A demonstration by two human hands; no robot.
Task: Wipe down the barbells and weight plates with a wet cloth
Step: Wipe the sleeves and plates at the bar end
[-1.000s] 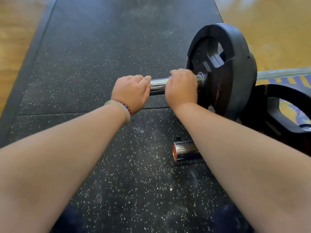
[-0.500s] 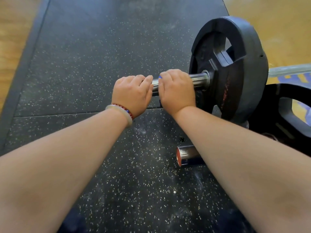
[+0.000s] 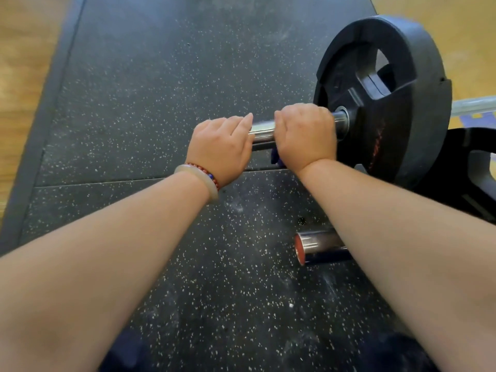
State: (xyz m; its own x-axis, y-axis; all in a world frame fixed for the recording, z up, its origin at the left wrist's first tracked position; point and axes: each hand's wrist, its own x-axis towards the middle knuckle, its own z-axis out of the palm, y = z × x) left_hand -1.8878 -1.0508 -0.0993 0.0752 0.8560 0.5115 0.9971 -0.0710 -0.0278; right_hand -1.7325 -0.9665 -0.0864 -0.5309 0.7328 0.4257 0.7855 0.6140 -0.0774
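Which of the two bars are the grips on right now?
The far bar, the one through the upright plate: left grip and right grip both hold it. The near bar, red-capped, lies on the mat.

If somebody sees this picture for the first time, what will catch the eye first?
At the centre, the left hand grips the chrome barbell sleeve, and the right hand beside it holds a blue cloth round it. To their right, a big black weight plate sits on that sleeve. Lower right, a second bar end with a red cap lies on the speckled mat.
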